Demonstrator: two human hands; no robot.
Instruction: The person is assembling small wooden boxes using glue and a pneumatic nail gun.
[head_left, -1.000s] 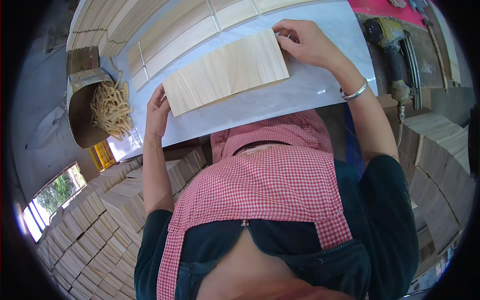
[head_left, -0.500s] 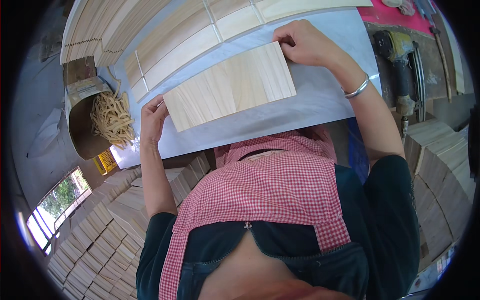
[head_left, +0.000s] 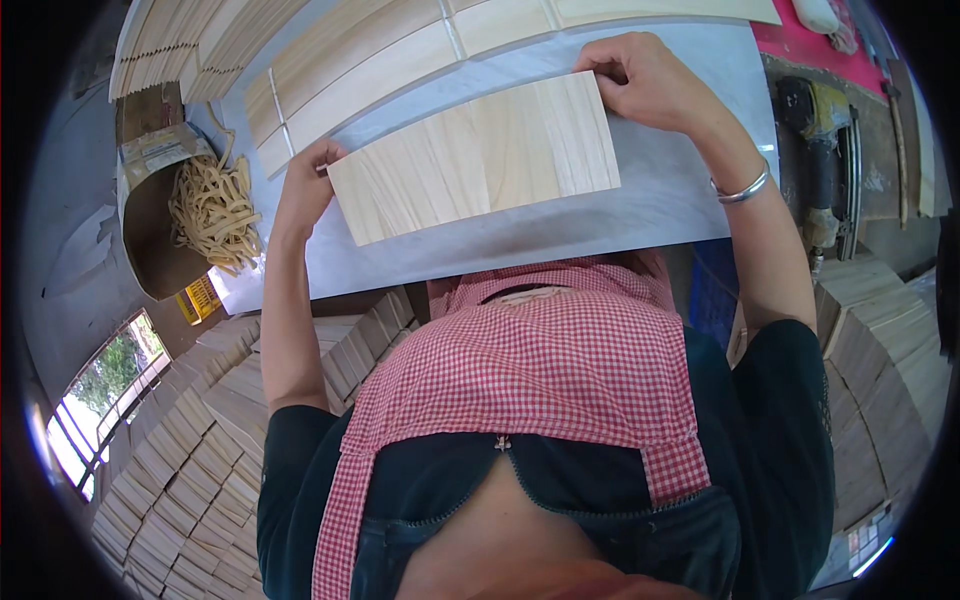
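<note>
A pale wooden board (head_left: 478,160) with striped grain is held up at a slight slant over the near part of the light table. My left hand (head_left: 311,185) pinches its far left corner, fingers bent behind the edge. At its far right corner, my right hand (head_left: 640,85) grips the edge between thumb and curled fingers. The board's undersides and some fingertips are hidden. Just beyond it lie wooden panels (head_left: 370,90) in rows, crossed by pale bands.
Stacked thin boards (head_left: 165,50) stand at the far left. Below them an open carton (head_left: 150,250) holds tan rubber-like bands (head_left: 215,215). A nail gun-like tool (head_left: 825,150) lies at the right. Piles of wood blocks (head_left: 190,480) flank me on both sides.
Both hands and the board sit slightly higher in the view; the right hand and the board's right end have shifted a little to the right. Both grips stay closed.
</note>
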